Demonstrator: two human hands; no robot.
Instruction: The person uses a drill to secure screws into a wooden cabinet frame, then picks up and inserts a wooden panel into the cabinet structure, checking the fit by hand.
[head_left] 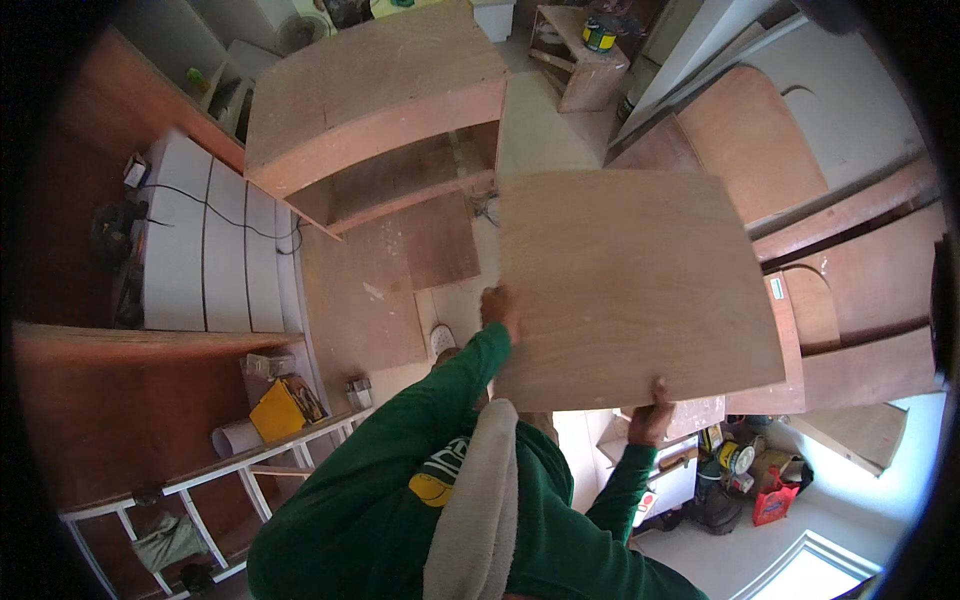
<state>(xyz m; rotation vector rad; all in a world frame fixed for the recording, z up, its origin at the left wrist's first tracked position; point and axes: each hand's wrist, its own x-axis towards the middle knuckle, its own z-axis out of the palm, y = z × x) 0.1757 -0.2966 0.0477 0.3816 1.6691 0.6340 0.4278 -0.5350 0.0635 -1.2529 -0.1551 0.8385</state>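
The left hand (502, 312) grasped the board (640, 280) by its left edge, the right hand (652, 418) by its near edge; floor (555, 135) showed past the far edge, beside the cabinet (385, 80).

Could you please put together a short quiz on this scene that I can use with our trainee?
1. True or false: the left hand and the right hand are both on the wooden panel.
2. Multiple choice: which of these shows at the lower left of the picture? A) a wheelbarrow B) a ladder C) a bicycle
3. Short answer: what drapes down the front of the green shirt?

Key:
1. True; the left hand is at the panel's left edge in the picture, the right hand at its lower edge.
2. B.
3. A pale, towel-like cloth.
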